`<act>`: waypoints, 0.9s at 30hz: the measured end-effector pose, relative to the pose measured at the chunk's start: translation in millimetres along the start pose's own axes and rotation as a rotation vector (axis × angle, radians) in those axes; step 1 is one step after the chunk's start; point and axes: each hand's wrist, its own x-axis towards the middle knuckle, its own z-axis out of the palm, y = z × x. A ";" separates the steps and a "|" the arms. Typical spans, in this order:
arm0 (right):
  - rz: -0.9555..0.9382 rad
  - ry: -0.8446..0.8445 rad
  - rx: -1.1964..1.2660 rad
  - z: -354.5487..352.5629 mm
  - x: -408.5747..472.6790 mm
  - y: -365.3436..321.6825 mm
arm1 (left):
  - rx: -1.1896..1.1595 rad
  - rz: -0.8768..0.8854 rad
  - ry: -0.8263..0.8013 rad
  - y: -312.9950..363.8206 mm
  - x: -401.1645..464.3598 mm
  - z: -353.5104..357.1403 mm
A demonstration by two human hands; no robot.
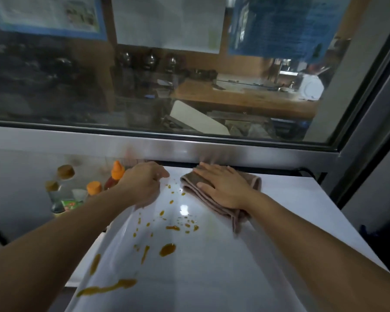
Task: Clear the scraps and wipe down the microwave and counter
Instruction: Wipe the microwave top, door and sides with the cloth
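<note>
The white top of the microwave (212, 266) fills the lower middle of the view. Orange-brown sauce drops and smears (167, 249) are scattered over its left and middle parts. A folded brown cloth (190, 186) lies at the far end of this top. My right hand (221, 186) presses flat on the cloth with straight fingers. My left hand (142, 183) rests on the top's far left edge, fingers loosely curled, holding nothing that I can see.
Sauce bottles with orange caps (116, 174) and jars with brown lids (65, 172) stand on the counter to the left, below the microwave's top. A steel window frame (234, 150) and a glass pane run across just behind the hands. A grey wall (374, 199) closes the right side.
</note>
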 end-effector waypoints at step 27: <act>-0.476 0.023 0.049 10.5 -32.6 -76.1 | -0.256 -0.094 0.097 -34.0 -63.1 -16.8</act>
